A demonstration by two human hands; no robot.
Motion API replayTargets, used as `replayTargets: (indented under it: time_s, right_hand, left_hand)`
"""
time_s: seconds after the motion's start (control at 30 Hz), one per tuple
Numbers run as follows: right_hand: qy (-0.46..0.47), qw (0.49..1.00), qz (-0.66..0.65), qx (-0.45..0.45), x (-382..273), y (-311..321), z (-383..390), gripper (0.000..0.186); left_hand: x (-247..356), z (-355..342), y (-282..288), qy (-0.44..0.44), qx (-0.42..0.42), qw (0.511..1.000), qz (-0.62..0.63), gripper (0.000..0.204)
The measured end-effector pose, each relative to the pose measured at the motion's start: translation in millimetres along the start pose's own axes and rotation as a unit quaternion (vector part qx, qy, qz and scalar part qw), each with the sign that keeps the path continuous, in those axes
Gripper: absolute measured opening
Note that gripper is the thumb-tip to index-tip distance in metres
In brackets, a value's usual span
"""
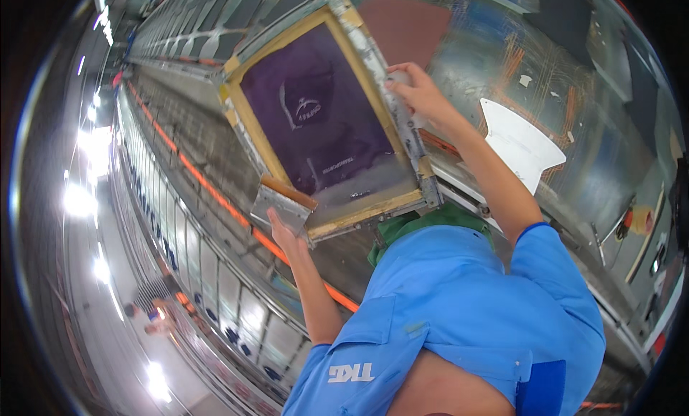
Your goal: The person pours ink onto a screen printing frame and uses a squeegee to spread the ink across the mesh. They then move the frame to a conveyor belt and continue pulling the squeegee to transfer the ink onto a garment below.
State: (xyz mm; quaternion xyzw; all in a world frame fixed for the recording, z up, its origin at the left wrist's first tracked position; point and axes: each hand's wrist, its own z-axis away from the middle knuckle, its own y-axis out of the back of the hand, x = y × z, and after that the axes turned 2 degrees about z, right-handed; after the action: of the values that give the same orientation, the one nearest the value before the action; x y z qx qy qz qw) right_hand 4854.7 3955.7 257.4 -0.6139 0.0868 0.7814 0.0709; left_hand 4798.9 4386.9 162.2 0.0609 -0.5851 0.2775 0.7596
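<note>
Screen frame (326,122), wood-edged with purple mesh, lies flat on the long worktop (215,158) ahead of me. My right hand (420,93) is closed on the frame's right rail. My left hand (283,229) grips a squeegee (286,199), blade resting at the frame's near left corner. White cut-out piece (520,143) sits just right of my right forearm. Green cloth (423,222) is tucked under the frame's near edge.

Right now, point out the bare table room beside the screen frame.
Bare table lies right of the white paddle. The wooden screen frame is crowded: left hand on the squeegee, right hand on its side rail.
</note>
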Motion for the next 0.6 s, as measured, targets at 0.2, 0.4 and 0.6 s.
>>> replayTargets:
  time_s: [0.2, 0.4, 0.6]
  right_hand:
    - [0.013, 0.964, -0.008, 0.265, -3.3, 66.2, -66.8, 0.039]
    - [0.103, 0.821, 0.052, 0.559, 50.7, 110.6, -104.6, 0.025]
    - [0.032, 0.784, 0.068, 0.616, 69.9, 96.5, -96.7, 0.022]
  left_hand:
    - [35.6, -129.7, -200.3, 0.095, -0.184, 0.978, -0.024, 0.064]
    - [-12.1, -221.4, -332.5, 0.193, -0.346, 0.915, -0.082, 0.059]
    - [-22.8, -250.1, -357.1, 0.237, -0.386, 0.885, -0.114, 0.057]
